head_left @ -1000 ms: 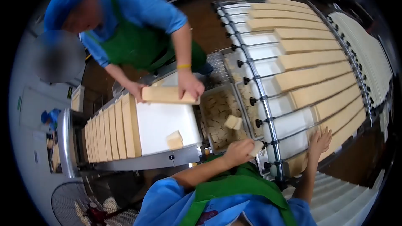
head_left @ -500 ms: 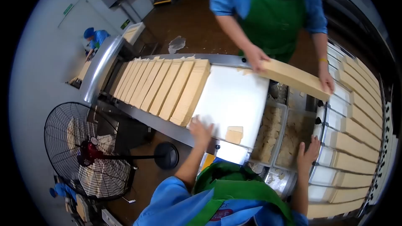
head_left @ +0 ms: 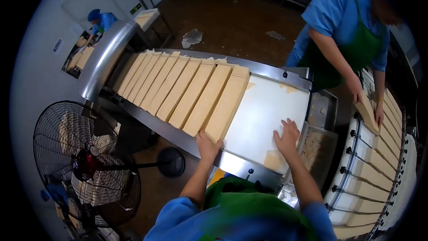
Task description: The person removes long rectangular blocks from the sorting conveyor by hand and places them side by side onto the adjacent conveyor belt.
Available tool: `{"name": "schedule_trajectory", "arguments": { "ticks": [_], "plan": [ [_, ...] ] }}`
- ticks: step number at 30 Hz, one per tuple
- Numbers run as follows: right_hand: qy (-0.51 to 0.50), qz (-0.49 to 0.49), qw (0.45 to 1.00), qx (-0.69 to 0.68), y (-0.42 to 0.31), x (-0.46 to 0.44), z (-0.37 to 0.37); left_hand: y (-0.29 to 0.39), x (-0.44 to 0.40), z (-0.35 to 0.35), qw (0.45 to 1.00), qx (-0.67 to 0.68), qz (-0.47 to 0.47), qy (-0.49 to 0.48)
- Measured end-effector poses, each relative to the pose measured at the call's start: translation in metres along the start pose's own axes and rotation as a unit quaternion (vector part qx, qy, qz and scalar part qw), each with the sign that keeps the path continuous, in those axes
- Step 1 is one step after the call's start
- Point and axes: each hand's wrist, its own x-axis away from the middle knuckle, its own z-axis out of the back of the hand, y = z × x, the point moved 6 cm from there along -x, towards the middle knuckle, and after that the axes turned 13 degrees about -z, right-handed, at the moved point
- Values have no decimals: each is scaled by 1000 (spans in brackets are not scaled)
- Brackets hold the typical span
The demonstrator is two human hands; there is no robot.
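Observation:
My left hand (head_left: 208,147) is at the near end of the rightmost pale-yellow layered slab (head_left: 229,100), its thumb and fingers around that end. The slab lies flat, last in a row of similar long slabs (head_left: 176,87) on the conveyor. My right hand (head_left: 287,137) is open, fingers spread over the white belt (head_left: 261,114), holding nothing. Just below it, a small yellowish scrap (head_left: 273,159) lies on the belt. The far end of the slab is free of any hand.
Across the conveyor, a co-worker (head_left: 343,31) holds a slab (head_left: 369,114) over the right-hand rack (head_left: 343,189), which carries several slabs. A bin of scraps (head_left: 318,149) stands between. On the left are a large fan (head_left: 87,160) and a curved metal cover (head_left: 107,58).
My left hand has closed on the slab's near end. My right hand has moved left from the rack side to over the belt. The co-worker has carried a slab right onto the rack.

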Motion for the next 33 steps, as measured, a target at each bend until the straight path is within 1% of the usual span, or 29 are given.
{"name": "schedule_trajectory", "arguments": {
  "ticks": [2, 3, 4, 5, 6, 8, 10, 11, 12, 13, 14, 15, 16, 17, 19, 20, 22, 24, 25, 26, 28, 29, 30, 32, 33],
  "plan": [
    [-33, 6, 999, 12, -23, -22, -30, -3, 1, -9, 1000, -17, 16, -17],
    [-28, 3, 1000, 14, -35, -34, -38, -3, 2, -10, 1000, -11, 2, -8],
    [-44, 6, 998, 38, -50, -46, -49, 6, -3, -4, 1000, -8, -6, -8],
    [-62, 7, 996, 60, -65, -58, -60, 12, -4, 0, 999, -8, 15, -41],
    [-56, 0, 997, 60, -78, -71, -69, 15, -5, 3, 997, -9, 36, -74],
    [-42, -22, 998, 37, -108, -100, -82, 22, -7, 10, 997, -26, 6, -72],
    [-79, -51, 993, 65, -141, -127, -85, 27, -11, 13, 993, -33, 35, -109],
    [-72, -58, 994, 65, -156, -140, -83, 25, -11, 9, 993, -45, 14, -106],
    [-88, -50, 992, 70, -169, -152, -84, 25, -12, 8, 993, -42, 5, -107],
    [-104, -42, 991, 75, -182, -161, -83, 27, -13, 8, 993, -38, 4, -113],
    [-99, -49, 991, 75, -193, -168, -79, 27, -12, 7, 992, -34, 4, -119],
    [-138, -65, 986, 67, -201, -173, -78, 28, -12, 5, 991, -58, -23, -114],
    [-178, -82, 979, 57, -206, -176, -80, 28, -12, 3, 991, -58, -29, -115],
    [-171, -82, 979, 71, -205, -181, -94, 27, -12, 1, 990, -65, -42, -117],
    [-181, -85, 976, 83, -207, -177, -88, 30, -14, 1, 988, -64, -53, -132],
    [-193, -84, 973, 97, -206, -174, -85, 30, -14, 0, 987, -63, -58, -136],
    [-199, -116, 970, 74, -195, -172, -71, 29, -13, -3, 984, -70, -67, -148],
    [-212, -195, 955, 70, -169, -168, -55, 31, -13, -5, 980, -58, -88, -166],
    [-194, -224, 954, 37, -151, -164, -46, 34, -14, -6, 977, -50, -100, -181],
    [-186, -242, 952, 37, -132, -161, -37, 42, -14, -9, 974, -44, -117, -191],
    [-170, -340, 924, 41, -82, -151, -16, 60, -15, -20, 958, 43, -123, -254],
    [-94, -330, 937, 68, -52, -146, -14, 70, -13, -25, 944, 95, -160, -272],
    [-84, -352, 930, 69, -34, -133, -2, 85, -11, -27, 936, 101, -178, -287],
    [-46, -353, 933, 52, -11, -114, 29, 112, -5, -36, 911, 9, -150, -383],
    [-25, -385, 922, -29, 11, -101, 33, 118, -1, -45, 908, -9, -159, -388]
  ]
}}
